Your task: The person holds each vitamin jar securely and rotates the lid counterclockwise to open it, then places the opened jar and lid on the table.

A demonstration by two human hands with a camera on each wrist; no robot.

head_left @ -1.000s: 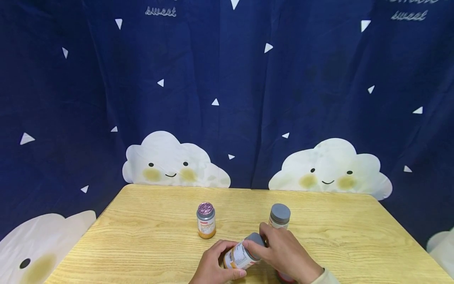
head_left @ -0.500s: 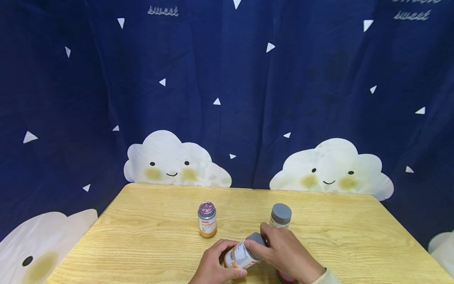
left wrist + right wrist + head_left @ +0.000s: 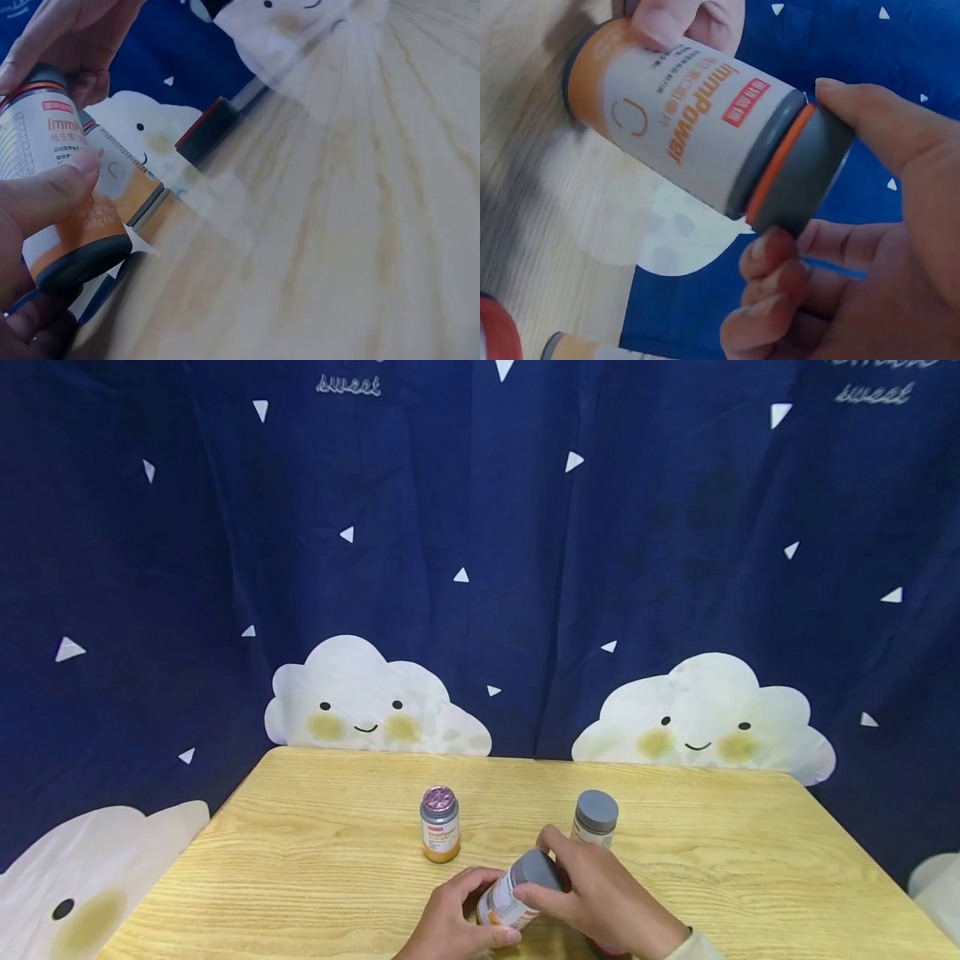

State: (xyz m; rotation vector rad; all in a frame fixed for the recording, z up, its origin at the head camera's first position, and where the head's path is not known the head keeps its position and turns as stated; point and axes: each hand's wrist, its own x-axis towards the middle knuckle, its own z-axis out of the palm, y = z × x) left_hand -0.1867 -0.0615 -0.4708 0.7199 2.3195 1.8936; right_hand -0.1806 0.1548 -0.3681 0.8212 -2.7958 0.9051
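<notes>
Tilted above the table's front is a white and orange pill bottle [image 3: 501, 906] with a grey lid [image 3: 537, 870]. My left hand [image 3: 453, 917] holds its body, the thumb across the label in the left wrist view. The right hand [image 3: 600, 893] grips the lid, thumb on one side and curled fingers on the other. An orange ring [image 3: 781, 159] shows under the lid's edge in the right wrist view. Further back on the left stands a lidless bottle [image 3: 440, 835] with a shiny purple foil seal [image 3: 438, 799].
Another grey-lidded bottle [image 3: 596, 814] stands upright behind my right hand, partly hidden by it. A dark round thing with a red edge [image 3: 606, 950] lies under the right wrist, mostly covered. The wooden table [image 3: 330, 843] ends at a blue curtain [image 3: 517, 568] with clouds.
My right hand's fingers have shifted slightly left and round the lid, showing more of its top. The bottle has tilted a little. The other bottles stand as before.
</notes>
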